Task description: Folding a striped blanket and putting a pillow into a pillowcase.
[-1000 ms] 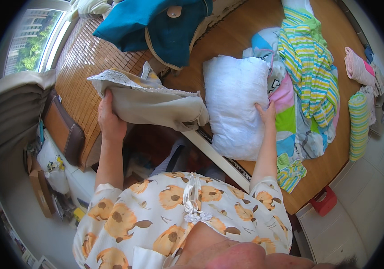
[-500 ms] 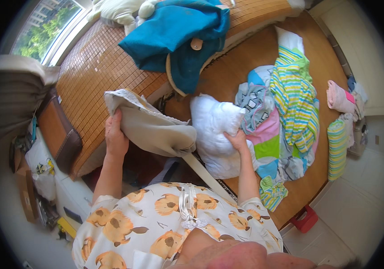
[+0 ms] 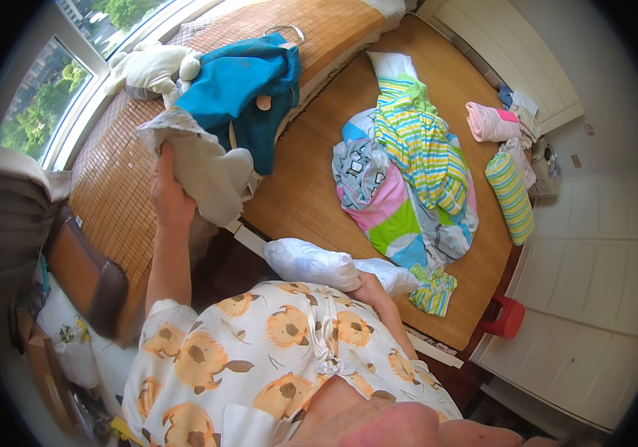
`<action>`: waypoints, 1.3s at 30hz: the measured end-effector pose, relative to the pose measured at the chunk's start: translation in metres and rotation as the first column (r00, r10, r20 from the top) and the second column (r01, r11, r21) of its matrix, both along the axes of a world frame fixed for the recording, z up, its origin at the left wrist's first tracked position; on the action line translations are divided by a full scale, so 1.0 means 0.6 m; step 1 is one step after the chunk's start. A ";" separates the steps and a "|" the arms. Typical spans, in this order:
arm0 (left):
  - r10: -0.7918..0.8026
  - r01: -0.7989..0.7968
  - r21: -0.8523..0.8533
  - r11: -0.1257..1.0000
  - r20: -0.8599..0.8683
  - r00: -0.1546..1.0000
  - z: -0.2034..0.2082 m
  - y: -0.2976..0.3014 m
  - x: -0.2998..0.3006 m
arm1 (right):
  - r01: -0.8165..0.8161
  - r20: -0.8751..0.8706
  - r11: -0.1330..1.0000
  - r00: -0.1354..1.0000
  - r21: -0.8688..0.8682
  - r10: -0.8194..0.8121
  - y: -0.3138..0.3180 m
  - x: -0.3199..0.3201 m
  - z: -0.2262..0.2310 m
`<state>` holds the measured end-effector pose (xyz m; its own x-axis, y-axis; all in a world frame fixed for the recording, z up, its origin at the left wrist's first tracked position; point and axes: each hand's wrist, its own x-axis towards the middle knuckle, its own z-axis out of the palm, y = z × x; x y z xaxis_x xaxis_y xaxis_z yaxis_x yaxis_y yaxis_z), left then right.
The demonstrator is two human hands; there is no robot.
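My left hand is closed on a grey-beige fabric cover, raised in front of me over the edge of the matted ledge. The cover hangs limp, its lighter rim at the top. Close to my chest, my right hand grips a white pillow, which is bent around the hand. Some of the right fingers are hidden by the pillow. Beyond the cover lies a teal fabric bag with a light strap.
A white plush toy lies by the window. Crumpled bedding and a striped garment cover part of the brown bed mat. A rolled pink towel and striped pillow line its right edge. A red stool stands beside it.
The white pillow has come off the bed mat, drawn toward my chest by my right hand. My left hand has lifted the cover farther away. The view has shifted to the right.
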<state>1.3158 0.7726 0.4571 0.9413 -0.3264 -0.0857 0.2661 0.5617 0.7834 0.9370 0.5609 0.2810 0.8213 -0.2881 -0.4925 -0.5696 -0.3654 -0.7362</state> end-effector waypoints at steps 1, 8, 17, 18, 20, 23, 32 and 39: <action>0.012 -0.012 0.003 1.000 0.013 1.000 0.021 -0.012 -0.016 | -0.021 0.057 1.000 0.998 -0.011 0.021 0.003 -0.007 0.008; -0.014 0.007 0.044 0.999 0.145 0.989 0.162 -0.066 -0.101 | -0.009 0.247 1.000 0.969 0.014 0.006 -0.011 -0.017 0.105; -0.256 0.265 -0.030 0.964 0.184 0.949 0.301 -0.133 -0.287 | -0.148 0.630 0.936 0.704 -0.320 0.327 -0.053 0.002 0.206; -0.328 0.339 -0.037 0.940 0.173 0.929 0.307 -0.132 -0.298 | -0.097 0.671 0.915 0.650 -0.392 0.357 -0.061 0.003 0.215; -0.368 0.381 -0.047 0.923 0.171 0.914 0.309 -0.121 -0.305 | -0.127 0.667 0.918 0.650 -0.376 0.363 -0.052 0.008 0.269; -0.553 0.570 -0.128 0.812 0.146 0.820 0.302 -0.121 -0.294 | -0.189 0.699 0.893 0.564 -0.409 0.440 -0.044 0.026 0.293; -0.579 0.585 0.002 0.811 0.151 0.801 0.242 -0.116 -0.148 | -0.314 0.621 0.927 0.690 -0.206 0.372 0.047 0.124 0.242; -0.452 -0.343 0.600 0.723 0.786 0.421 0.049 -0.044 -0.032 | -0.170 0.680 0.980 0.707 -0.102 0.193 0.048 0.210 0.221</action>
<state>1.2969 0.7463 0.4865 0.5806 -0.6168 0.5315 -0.7381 -0.1230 0.6634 1.0628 0.5898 0.4138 0.9678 -0.1021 0.2299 0.1642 -0.4360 -0.8848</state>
